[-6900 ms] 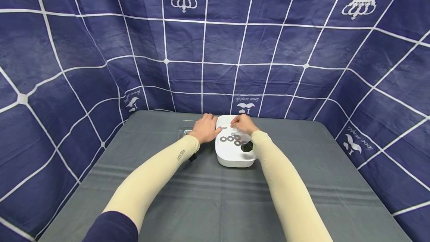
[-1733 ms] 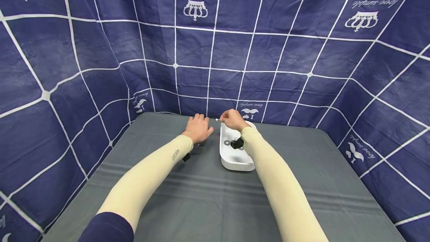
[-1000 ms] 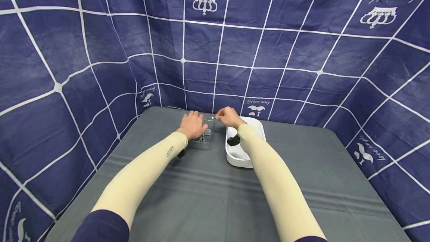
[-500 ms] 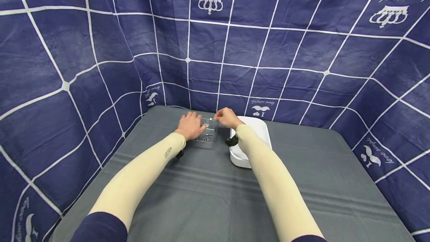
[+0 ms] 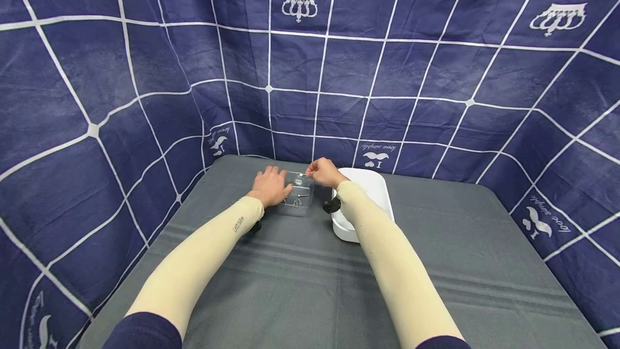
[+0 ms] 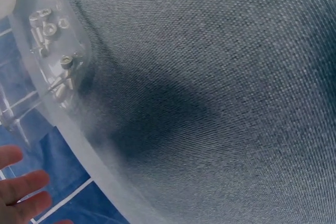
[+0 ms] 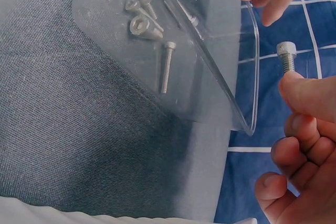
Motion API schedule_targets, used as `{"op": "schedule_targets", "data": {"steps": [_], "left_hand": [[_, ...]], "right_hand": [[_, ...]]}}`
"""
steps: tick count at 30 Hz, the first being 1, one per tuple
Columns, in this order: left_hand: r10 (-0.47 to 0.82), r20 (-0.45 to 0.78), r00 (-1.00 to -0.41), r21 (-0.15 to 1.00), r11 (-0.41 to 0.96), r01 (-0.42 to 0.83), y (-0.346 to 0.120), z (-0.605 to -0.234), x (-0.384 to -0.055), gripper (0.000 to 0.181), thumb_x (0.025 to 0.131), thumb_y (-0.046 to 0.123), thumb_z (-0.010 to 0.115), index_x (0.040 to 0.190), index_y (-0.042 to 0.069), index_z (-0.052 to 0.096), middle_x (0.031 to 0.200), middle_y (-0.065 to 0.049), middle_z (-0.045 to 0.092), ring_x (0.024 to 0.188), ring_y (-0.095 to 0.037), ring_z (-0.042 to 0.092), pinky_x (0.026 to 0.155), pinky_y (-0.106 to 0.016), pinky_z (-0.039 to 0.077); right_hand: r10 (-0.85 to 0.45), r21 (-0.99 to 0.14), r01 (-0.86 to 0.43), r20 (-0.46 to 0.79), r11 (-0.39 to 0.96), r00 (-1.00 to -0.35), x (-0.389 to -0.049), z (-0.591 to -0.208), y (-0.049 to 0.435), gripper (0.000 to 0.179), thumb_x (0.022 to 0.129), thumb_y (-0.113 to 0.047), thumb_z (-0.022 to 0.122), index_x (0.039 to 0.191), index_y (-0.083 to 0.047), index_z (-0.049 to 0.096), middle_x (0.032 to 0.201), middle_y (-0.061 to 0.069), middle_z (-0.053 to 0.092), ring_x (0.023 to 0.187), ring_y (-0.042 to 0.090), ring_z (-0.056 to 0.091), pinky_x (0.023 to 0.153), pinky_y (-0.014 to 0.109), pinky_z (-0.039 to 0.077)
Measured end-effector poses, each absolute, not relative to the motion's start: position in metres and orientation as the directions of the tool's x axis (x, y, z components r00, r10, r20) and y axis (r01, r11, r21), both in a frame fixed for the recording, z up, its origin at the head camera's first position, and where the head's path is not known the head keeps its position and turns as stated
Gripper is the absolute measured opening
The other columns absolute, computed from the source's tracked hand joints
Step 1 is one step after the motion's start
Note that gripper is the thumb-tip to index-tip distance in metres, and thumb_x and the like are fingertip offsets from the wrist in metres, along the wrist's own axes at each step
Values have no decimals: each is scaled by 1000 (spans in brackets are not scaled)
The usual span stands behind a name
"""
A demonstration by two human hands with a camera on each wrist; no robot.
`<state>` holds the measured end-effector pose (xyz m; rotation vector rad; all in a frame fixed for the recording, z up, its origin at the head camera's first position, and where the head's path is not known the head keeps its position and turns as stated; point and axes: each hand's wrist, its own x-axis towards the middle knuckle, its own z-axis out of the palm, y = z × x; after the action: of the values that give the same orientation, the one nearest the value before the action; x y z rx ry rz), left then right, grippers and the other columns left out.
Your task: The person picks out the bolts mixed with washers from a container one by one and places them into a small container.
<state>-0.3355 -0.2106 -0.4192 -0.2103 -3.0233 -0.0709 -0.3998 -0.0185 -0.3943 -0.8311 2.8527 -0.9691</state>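
Observation:
My right hand [image 5: 325, 172] pinches a socket-head bolt [image 7: 286, 56] between thumb and finger, its knurled head pointing away from the fingertips. The bolt is at the right back of a clear plastic box [image 5: 295, 210] on the grey table. Inside the box are several metal bolts [image 7: 167, 66], some short and thick, one long and thin; a clear wall crosses it. My left hand [image 5: 271, 186] is at the left side of the box, fingers spread and fairly straight, and its fingertips overlap the rim in the right wrist view.
A white tray [image 5: 380, 190] stands right of the clear box, partly covered by my right forearm, which hides most of its inside. Grey cloth [image 5: 290, 284] covers the table. A blue curtain with white lines [image 5: 339, 69] rises behind and at both sides.
Earlier my right hand was over the white tray, where grey washers showed. It has since moved left with the bolt to the clear box. My left hand has shifted left, uncovering more of the box.

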Motion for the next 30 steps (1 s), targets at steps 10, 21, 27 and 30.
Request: {"op": "schedule_targets", "data": {"steps": [10,21,27,30], "left_hand": [[128,106,-986,51,990,134,-214,-430,-333,60,101,44,47,146,4,47,142,-21,52,137,-38,43,107,-61,38],[121,120,-985,70,989,130,-212,-432,-334,60,102,43,48,148,4,46,143,-20,52,138,-36,43,107,-60,39],[120,127,-985,81,988,131,-212,-433,-335,60,101,42,47,148,3,45,142,-20,52,137,-36,43,108,-60,38],[119,126,-985,84,988,130,-212,-434,-335,61,101,42,48,148,3,45,142,-20,52,137,-36,43,108,-60,38]], "right_hand": [[-510,-551,-499,148,669,-848,-399,-395,-23,12,90,-8,65,91,-3,76,84,5,72,73,12,56,70,23,45],[-523,-541,-498,123,677,-844,-403,-400,-27,15,92,-11,65,95,-3,77,86,5,74,73,11,57,70,23,48],[-519,-560,-484,109,672,-848,-403,-401,-30,13,92,-11,65,93,-5,76,85,5,73,70,11,55,67,22,45],[-518,-570,-474,97,671,-850,-402,-402,-32,12,92,-11,66,94,-5,76,87,6,73,71,11,56,66,22,45]]}}
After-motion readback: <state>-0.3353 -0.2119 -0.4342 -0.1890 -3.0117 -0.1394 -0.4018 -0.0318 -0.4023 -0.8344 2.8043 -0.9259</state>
